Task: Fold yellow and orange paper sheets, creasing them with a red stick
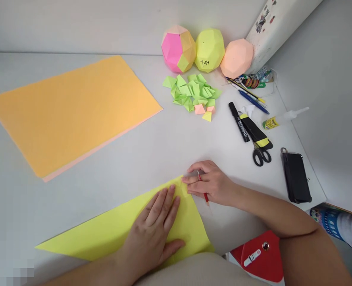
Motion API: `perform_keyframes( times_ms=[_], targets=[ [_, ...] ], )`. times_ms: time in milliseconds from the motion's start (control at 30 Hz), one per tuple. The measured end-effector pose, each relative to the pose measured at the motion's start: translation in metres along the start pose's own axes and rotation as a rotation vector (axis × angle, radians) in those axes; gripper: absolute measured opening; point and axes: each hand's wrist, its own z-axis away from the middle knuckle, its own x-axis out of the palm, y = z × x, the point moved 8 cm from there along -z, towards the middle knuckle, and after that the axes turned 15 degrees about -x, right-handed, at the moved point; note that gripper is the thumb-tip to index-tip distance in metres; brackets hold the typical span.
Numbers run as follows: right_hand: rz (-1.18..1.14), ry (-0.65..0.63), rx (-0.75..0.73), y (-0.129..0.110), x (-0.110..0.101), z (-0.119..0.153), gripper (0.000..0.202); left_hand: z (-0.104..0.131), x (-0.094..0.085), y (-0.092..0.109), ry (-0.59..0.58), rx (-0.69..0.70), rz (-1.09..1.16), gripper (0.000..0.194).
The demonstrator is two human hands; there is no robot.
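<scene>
A large yellow paper sheet (104, 222) lies near the front edge of the white table, partly under my forearm. My left hand (154, 222) rests flat on it, palm down with the fingers stretched out, and nothing is in it. At the sheet's upper right corner my right hand (211, 183) touches the paper with its fingertips. A thin red pencil (206, 196) is held between the fingers of that hand and points toward me.
Orange paper sheets (77, 111) lie at the left. Three faceted paper balls (210, 49) stand at the back, behind small green folded pieces (193, 91). Scissors (261, 155), a black marker (239, 122), a glue bottle (279, 119) and a black pouch (296, 176) lie at the right.
</scene>
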Motion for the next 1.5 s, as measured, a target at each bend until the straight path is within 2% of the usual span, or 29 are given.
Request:
perform_keyframes(
  times_ms=[200,500,833,1500],
  targets=[
    [0.033,-0.068,-0.004,-0.002,0.003,0.000,0.012,0.001,0.000,0.000,-0.006,-0.006,-0.019,0.080],
    [0.035,-0.093,0.010,-0.003,0.003,0.001,0.014,0.002,-0.006,0.004,-0.005,-0.044,-0.137,0.088],
    [0.084,-0.058,-0.026,-0.006,-0.002,-0.002,0.013,-0.001,-0.009,0.007,0.001,-0.031,-0.275,0.100],
    [0.088,-0.089,-0.015,-0.008,0.000,-0.003,0.015,0.001,-0.010,0.007,0.010,-0.061,-0.218,0.110]
  ],
)
